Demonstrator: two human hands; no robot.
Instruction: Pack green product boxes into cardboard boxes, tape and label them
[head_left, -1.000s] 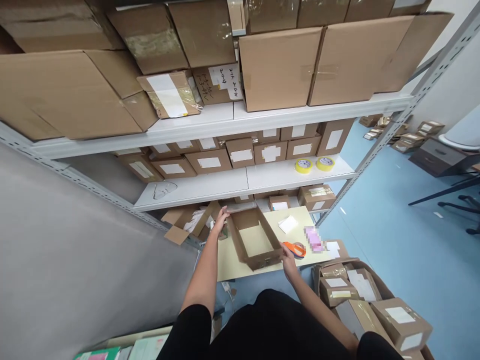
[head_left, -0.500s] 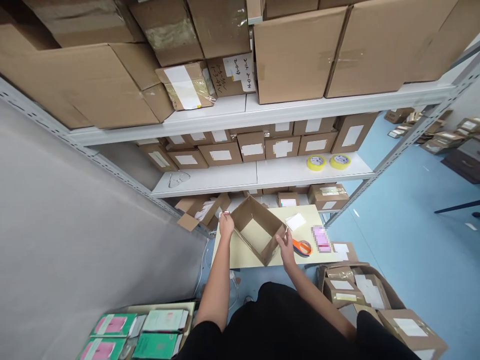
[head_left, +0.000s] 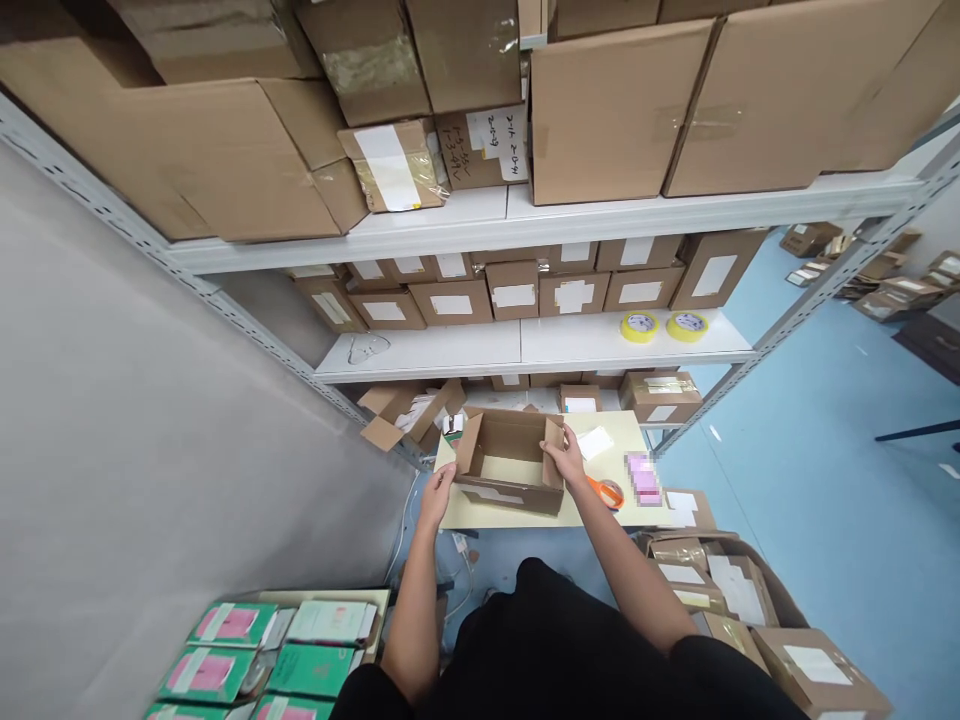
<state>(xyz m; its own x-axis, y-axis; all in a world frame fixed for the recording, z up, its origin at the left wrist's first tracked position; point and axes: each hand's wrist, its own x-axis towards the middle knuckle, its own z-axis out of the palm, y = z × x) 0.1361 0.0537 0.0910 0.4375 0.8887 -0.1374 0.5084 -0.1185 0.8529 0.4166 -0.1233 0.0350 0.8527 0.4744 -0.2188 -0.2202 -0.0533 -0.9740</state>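
Observation:
A brown cardboard box (head_left: 514, 497) is between my hands over the pale yellow table, its top open and its long side facing me. The table's pale yellow shows through inside it. My left hand (head_left: 436, 494) pinches the box's near left corner. On the right side, my right hand (head_left: 566, 460) grips the end wall, with the thumb at the inner side. White paper slips (head_left: 596, 442) lie just beyond my right hand. An orange tape dispenser (head_left: 606, 493) lies to the right, partly behind my forearm. A small green-and-white item (head_left: 453, 428) stands behind the box's left end.
A metal shelf rack (head_left: 450, 362) full of cartons rises behind the table (head_left: 487, 514). Two yellow tape rolls (head_left: 639, 327) sit on its middle shelf. Packed cartons (head_left: 814, 665) stand at lower right, green packages (head_left: 311, 668) at lower left. A grey wall (head_left: 187, 450) borders the left.
The box has turned from corner-on to long side towards me. My left hand has come nearer my body, and my right hand has shifted slightly away. The green-and-white item is now more exposed.

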